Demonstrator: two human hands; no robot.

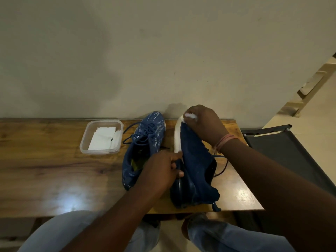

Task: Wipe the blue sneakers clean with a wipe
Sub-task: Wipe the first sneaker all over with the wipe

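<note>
Left hand [163, 170]: I grip the tipped sneaker [196, 171] near the worktop's [54, 170] right edge.
Right hand [203, 124]: pinching the wipe [190, 116] at its toe.
Left to do: probably the other sneaker [143, 146], beside the tub [101, 137].

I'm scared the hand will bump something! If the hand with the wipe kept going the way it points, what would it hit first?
Probably the wall. The right hand holds the wipe at the toe of the tilted sneaker, pointing away past the table edge. Nothing else shows in between, though depth is hard to judge.
</note>
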